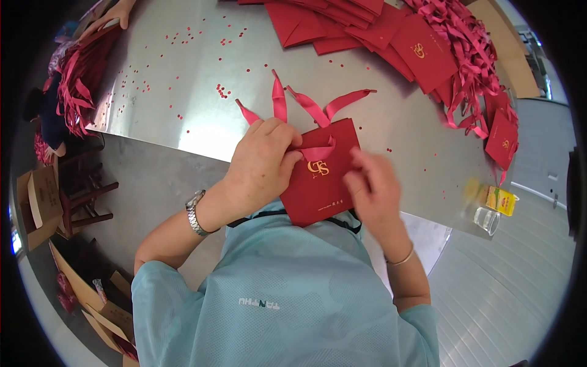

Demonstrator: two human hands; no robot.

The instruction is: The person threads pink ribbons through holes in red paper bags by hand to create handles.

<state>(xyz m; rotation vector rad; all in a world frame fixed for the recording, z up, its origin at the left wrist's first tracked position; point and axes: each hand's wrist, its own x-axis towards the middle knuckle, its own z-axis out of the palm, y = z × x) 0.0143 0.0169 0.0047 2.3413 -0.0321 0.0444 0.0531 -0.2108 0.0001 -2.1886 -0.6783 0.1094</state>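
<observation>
A small red paper gift bag (324,189) with gold print lies at the table's near edge, against my body. My left hand (263,153) is closed at its upper left edge, pinching a pink ribbon (318,151) that loops across the bag's front. Several pink ribbon ends (348,103) with dark tips stick up beyond the bag's top edge. My right hand (376,186), slightly blurred, is beside the bag's right edge with thumb and forefinger apart. Nothing shows between those fingers.
Red bags (425,52) are piled at the far right beside a heap of pink ribbons (458,37). Red paper dots (223,90) are scattered about. A clear cup (487,219) and yellow packet (501,200) stand right. Another person's hand (116,13) touches ribboned bags (85,76) far left.
</observation>
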